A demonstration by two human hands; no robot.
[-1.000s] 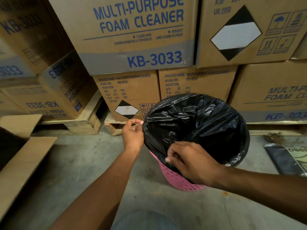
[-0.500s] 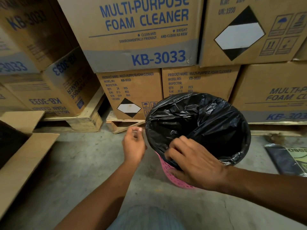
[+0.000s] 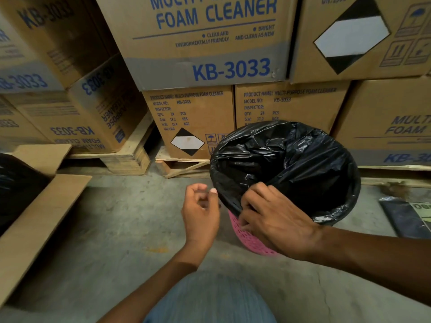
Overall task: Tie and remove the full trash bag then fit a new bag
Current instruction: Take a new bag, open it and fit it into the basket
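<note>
A black trash bag [image 3: 291,159] lines a pink perforated bin [image 3: 251,243] standing on the concrete floor, its edge folded over the bin's rim. My right hand [image 3: 272,220] lies on the near rim, fingers pinching the bag's folded edge against the bin. My left hand [image 3: 201,210] hovers just left of the bin, fingers loosely curled, holding nothing and not touching the bag. The bin's lower part is hidden behind my right hand and arm.
Stacked cardboard cartons [image 3: 205,43] of foam cleaner on wooden pallets [image 3: 130,157] wall off the back. An opened cardboard box [image 3: 35,206] with dark content lies at the left. A flat dark packet [image 3: 408,215] lies on the floor at the right.
My left hand let go of the bag's left rim and drew back from the bin. My right hand slid down over the near rim onto the folded bag edge.
</note>
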